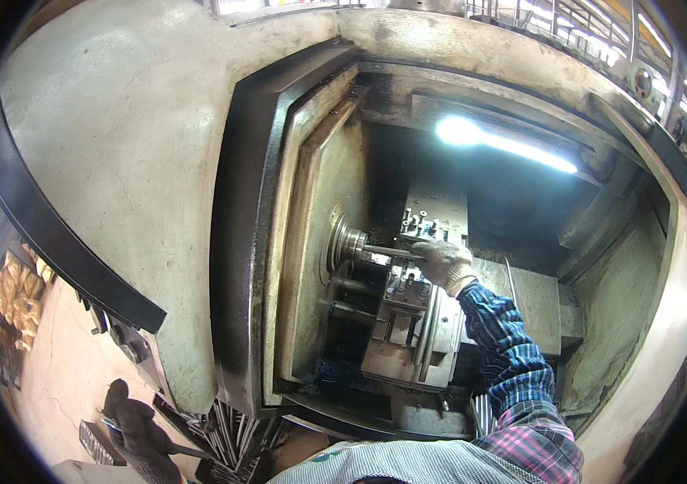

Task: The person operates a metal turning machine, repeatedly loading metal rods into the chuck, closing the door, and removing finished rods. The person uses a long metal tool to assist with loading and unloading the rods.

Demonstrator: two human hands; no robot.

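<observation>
**Right hand on bar at lathe chuck**

Near: left hand (137, 436), dark glove, low outside the machine, fingers closed round a thin dark rod-like tool (186, 452). Bundle of metal rods (234, 440) just beside it.

Mid: plaid sleeve (505, 355) reaches into the lathe enclosure. Right hand (444, 264), light glove, fingers wrapped around a metal bar (388, 252) lying level, its far end in the chuck (346, 242). Tool turret (412, 323) below the hand.

Far: strip light (505, 145) lit.

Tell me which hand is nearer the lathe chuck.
Right. The gloved right hand grips a metal rod that runs into the lathe chuck. The dark-gloved left hand hangs low outside the machine, holding a thin tool.
</observation>
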